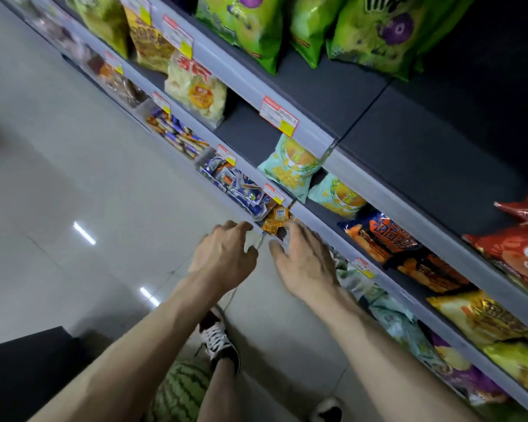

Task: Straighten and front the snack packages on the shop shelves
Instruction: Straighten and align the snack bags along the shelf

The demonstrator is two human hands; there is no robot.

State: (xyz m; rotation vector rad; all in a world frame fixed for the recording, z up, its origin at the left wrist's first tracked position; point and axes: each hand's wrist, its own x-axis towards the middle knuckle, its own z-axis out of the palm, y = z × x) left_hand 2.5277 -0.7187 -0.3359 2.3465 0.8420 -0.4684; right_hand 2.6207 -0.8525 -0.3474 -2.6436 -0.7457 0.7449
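Note:
My left hand [226, 254] and my right hand [302, 257] reach side by side to the front of the lowest shelf. Between their fingertips lies a small orange snack packet [276, 220]. My right hand's fingers are stretched out over the packets there and touch the orange one. The fingers and thumb of my left hand are bent round a pale clear piece [256, 239] at the shelf edge; blur hides whether they grip it. A clear bin of blue and orange packets [241, 190] sits just left of the orange packet.
Grey shelf rails [311, 138] with red and yellow price tags run diagonally. Mint-green bags [290, 167], orange-black bags [381, 236], red bags [518, 248] and green bags [250, 28] stand on the upper shelves. Below me are the tiled floor, my shoes and a watermelon [180, 388].

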